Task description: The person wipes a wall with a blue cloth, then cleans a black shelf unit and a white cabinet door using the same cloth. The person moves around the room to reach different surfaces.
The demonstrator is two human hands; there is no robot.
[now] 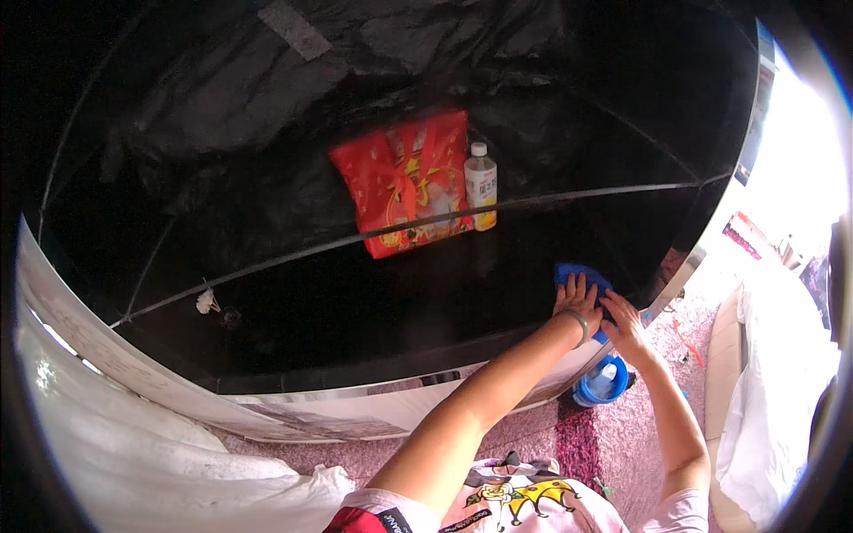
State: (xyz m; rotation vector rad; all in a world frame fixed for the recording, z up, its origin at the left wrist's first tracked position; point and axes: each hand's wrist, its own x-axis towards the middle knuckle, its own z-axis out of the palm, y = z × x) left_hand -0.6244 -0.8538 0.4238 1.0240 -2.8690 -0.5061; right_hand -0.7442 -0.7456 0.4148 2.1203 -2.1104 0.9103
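A blue cloth [582,272] lies on the right front corner of a glossy black table [355,333]. My left hand [579,309], with a bangle at its wrist, rests flat on the cloth with its fingers spread. Close beside it, my right hand [625,327] reaches onto the cloth from the right, fingers stretched out and nearly touching the left hand. Part of the cloth hangs beneath my hands near the table's edge, and its folds there are hidden.
A red printed bag [400,191] and a white-capped bottle [481,182] stand mid-table. A small white flower-like object [207,302] lies at the left. Below the right corner, a blue bucket [601,382] sits on a pink carpet [644,417]. White covers [133,444] drape seats on both sides.
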